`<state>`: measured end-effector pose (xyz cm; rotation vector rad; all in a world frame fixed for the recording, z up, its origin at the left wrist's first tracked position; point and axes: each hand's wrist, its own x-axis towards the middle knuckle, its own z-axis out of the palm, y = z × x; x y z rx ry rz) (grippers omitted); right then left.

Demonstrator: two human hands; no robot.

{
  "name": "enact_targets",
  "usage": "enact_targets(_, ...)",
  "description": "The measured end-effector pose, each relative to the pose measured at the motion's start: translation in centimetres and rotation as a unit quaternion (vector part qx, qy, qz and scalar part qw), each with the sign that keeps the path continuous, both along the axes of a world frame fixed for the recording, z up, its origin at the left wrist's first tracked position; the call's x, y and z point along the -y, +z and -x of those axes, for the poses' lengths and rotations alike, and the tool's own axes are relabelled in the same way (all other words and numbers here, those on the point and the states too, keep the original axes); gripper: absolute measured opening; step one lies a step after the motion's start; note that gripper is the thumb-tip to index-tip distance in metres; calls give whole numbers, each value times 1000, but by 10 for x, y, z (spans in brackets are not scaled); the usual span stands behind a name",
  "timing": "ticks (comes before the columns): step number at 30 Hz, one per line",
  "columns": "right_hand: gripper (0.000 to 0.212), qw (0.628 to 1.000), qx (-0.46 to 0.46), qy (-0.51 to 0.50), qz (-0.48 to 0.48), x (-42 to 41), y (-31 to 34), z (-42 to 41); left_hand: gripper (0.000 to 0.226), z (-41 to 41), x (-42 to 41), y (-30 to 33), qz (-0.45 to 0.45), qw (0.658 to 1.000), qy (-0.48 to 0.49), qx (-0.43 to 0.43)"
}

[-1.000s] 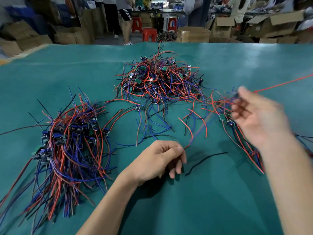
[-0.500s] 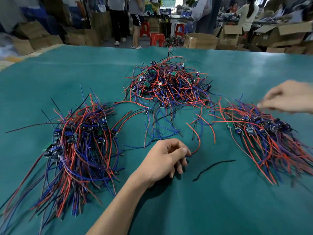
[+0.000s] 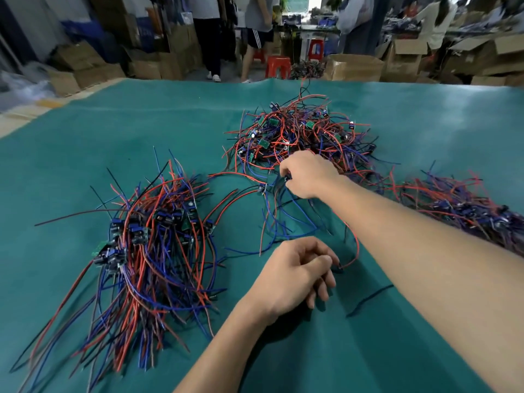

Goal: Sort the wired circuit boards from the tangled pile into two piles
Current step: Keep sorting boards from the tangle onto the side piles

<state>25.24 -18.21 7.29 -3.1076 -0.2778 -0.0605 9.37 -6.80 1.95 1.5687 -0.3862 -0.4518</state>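
Green cloth (image 3: 141, 131) covers our whole work surface, and beyond its far edge we see cardboard boxes (image 3: 353, 68), red stools (image 3: 278, 66) and people standing in a busy workshop. Taking the tangled pile (image 3: 300, 134) as our landmark, it sits in the middle of the cloth toward the far side, a knot of red, blue and black wires with small green boards showing through. Our right hand (image 3: 307, 174) is at that pile's near edge, fingers curled down into the wires and closed around a small dark part there; exactly which board it grips we cannot tell. Nearer to us than the pile, our left hand (image 3: 297, 276) rests on the cloth with fingers curled, thumb and forefinger pinching the end of a red wire (image 3: 355, 245) that loops back up toward the pile beneath our right forearm. Left of the pile and closer to us lies the left sorted pile (image 3: 150, 239), boards bunched together at its top and long wires fanning toward us. Right of the pile, partly behind our right forearm, lies the right sorted pile (image 3: 465, 205), a bit blurred. One loose black wire (image 3: 368, 299) lies alone on the cloth, near the left hand's fingertips but apart from them.
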Motion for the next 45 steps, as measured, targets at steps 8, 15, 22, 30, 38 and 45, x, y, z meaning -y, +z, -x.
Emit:
enact_targets(8,13,994,23,-12,-103,20,3,4,14,1,2,3,4,1000,4,-2)
enact_targets(15,20,878,124,5,-462,61,31,84,12,-1,2,3,49,997,45,-27)
enact_targets(22,24,711,185,18,-678,64,8,162,12,-2,2,5,114,986,96,-77)
enact_targets(30,15,545,162,30,-822,91,16,176,12,-5,2,1,135,983,89,-93)
enact_targets(38,25,892,100,36,-440,54,-23,175,32,0,-1,9,155,984,-11,-85)
enact_targets(45,33,844,76,36,-529,42,-29,178,24,1,0,5,154,985,16,-76)
